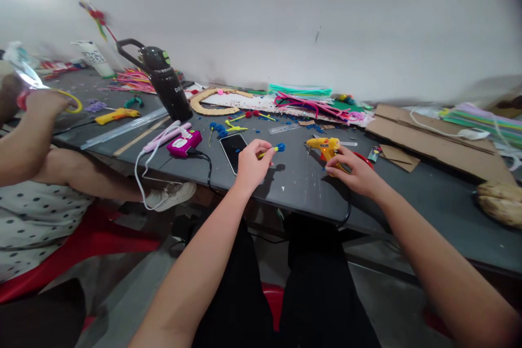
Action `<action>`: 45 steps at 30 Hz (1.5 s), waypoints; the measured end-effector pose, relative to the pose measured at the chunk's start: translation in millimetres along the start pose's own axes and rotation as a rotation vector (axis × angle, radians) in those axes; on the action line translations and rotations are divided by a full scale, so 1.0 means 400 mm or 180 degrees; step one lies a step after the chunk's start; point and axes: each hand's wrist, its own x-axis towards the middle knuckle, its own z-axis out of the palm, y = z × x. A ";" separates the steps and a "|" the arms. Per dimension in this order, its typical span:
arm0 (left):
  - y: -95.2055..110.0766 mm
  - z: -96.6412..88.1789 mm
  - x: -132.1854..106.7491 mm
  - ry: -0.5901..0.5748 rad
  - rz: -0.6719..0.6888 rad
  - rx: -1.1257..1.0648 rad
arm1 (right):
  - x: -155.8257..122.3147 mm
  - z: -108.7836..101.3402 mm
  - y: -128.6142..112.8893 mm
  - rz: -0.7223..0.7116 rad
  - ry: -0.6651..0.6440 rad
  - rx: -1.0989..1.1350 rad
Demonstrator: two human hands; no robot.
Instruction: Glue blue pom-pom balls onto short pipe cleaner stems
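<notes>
My left hand (252,163) hovers over the grey table (297,179), its fingers pinched on a small yellow stem with a blue pom-pom tip (275,148). Just left of it lies a black phone (233,151), face up. My right hand (351,171) is curled round the handle of a yellow glue gun (323,146), which rests on the table with its nozzle pointing left. A black cord runs from under that hand over the table's front edge.
A pink device (185,143) with white cable, a black bottle (164,80), a cardboard ring (212,102), pipe cleaners (304,102) and cardboard sheets (432,138) crowd the table. A person sits at the left, a hand (43,102) holding a yellow loop beside another glue gun (117,115).
</notes>
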 end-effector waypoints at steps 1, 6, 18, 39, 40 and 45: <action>-0.002 -0.001 -0.001 -0.0004 0.0030 0.0019 | -0.015 -0.005 -0.005 0.0028 0.0255 -0.0020; -0.010 -0.004 -0.004 0.0035 0.0231 0.0269 | -0.076 -0.007 -0.057 0.0474 0.0798 0.0242; -0.021 0.020 -0.010 -0.0072 0.0560 0.0570 | 0.135 0.126 -0.166 0.0379 -0.0235 0.1170; -0.011 0.029 -0.016 -0.0451 0.0110 0.0135 | 0.132 0.162 -0.155 0.0493 0.0125 0.1612; -0.012 0.028 -0.015 -0.0473 0.0119 0.0138 | 0.132 0.163 -0.155 0.0489 0.0120 0.1619; -0.018 0.028 -0.012 -0.0541 0.0276 0.0304 | 0.132 0.166 -0.154 0.0448 0.0082 0.1735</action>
